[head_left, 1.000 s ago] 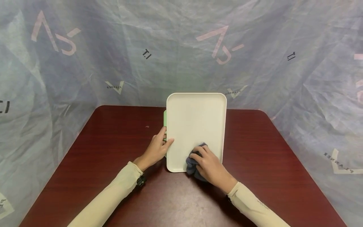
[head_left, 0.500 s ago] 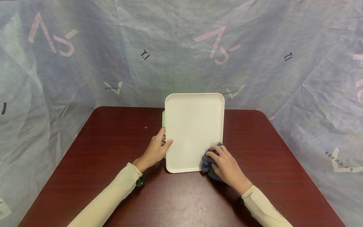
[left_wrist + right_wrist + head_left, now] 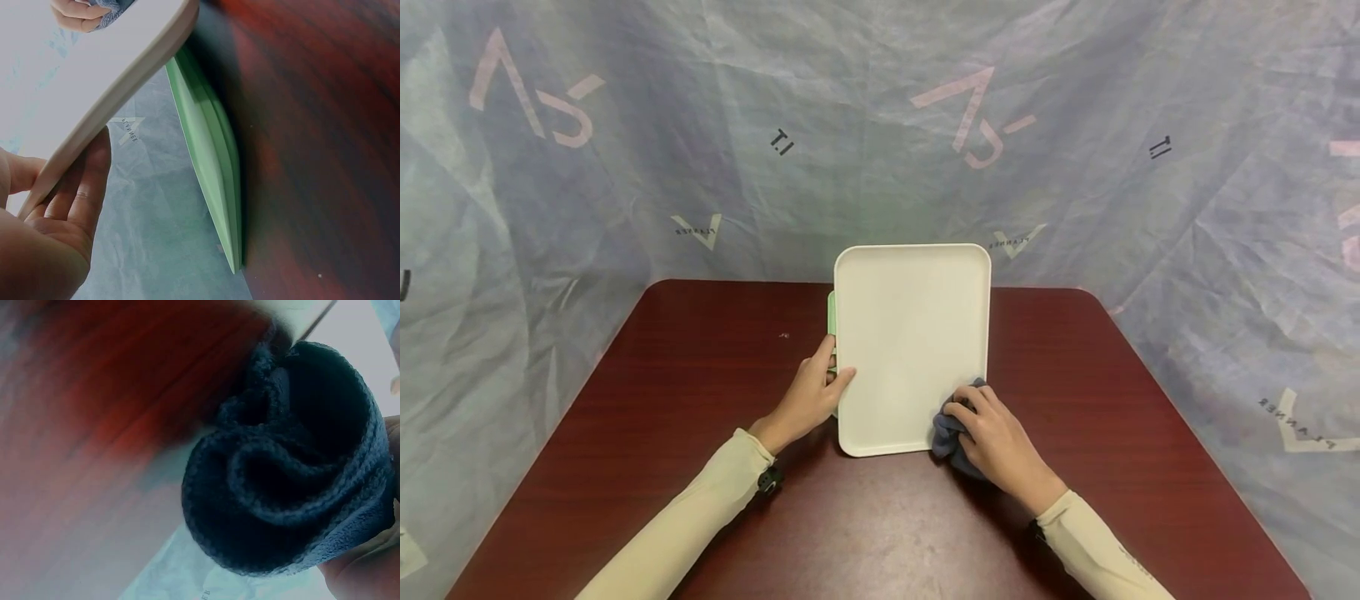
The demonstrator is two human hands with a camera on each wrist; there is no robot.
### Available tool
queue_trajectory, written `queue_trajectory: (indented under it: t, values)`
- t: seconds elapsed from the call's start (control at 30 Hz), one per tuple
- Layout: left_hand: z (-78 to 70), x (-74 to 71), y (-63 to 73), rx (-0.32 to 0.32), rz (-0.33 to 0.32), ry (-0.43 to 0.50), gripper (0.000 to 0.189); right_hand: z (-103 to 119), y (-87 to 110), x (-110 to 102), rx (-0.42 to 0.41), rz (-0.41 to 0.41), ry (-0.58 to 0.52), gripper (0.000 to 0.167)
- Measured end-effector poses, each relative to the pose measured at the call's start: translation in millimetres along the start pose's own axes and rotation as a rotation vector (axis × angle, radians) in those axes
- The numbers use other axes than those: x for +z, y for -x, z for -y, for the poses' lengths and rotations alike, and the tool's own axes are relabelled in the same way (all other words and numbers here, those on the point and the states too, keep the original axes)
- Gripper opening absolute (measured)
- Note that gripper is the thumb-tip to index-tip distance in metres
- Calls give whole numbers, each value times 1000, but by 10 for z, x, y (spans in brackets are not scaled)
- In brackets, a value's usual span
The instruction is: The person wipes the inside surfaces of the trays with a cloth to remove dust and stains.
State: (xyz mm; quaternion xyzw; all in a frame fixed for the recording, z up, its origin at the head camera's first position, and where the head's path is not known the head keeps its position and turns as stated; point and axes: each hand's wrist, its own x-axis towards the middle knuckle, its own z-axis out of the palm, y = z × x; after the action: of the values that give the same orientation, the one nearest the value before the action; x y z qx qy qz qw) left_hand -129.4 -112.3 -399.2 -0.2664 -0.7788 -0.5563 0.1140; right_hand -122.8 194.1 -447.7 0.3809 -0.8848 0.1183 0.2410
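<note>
A white rectangular tray (image 3: 910, 333) with rounded corners and a low rim stands tilted up, its inner face towards me. My left hand (image 3: 805, 392) grips its left edge, thumb on the front and fingers behind, as the left wrist view also shows. At the tray's lower right corner my right hand (image 3: 1000, 442) holds a bunched dark blue-grey cloth (image 3: 951, 433) against it. In the right wrist view the folded cloth (image 3: 287, 481) fills the middle and hides most of the fingers.
Behind the tray a green tray-like object (image 3: 206, 150) stands on the dark red table (image 3: 715, 333); the head view shows only its left edge. Grey printed sheeting (image 3: 865, 125) hangs around the table's back and sides.
My right hand has slid the cloth rightwards along the tray's lower part to the right corner, then stayed there. My left hand keeps its grip on the tray.
</note>
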Motion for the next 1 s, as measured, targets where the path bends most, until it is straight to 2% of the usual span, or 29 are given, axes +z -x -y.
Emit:
queue_trajectory:
  t: [0.47, 0.7, 1.0]
  values:
    - [33, -7, 2, 14, -17, -21, 36, 83, -95, -17, -24, 61, 40, 36]
    - [381, 33, -11, -27, -17, -25, 40, 264, -240, 55, -76, 112, 30, 37]
    - [413, 4, -15, -16, -13, -47, 37, 548, -531, 104, -184, 160, 44, 33]
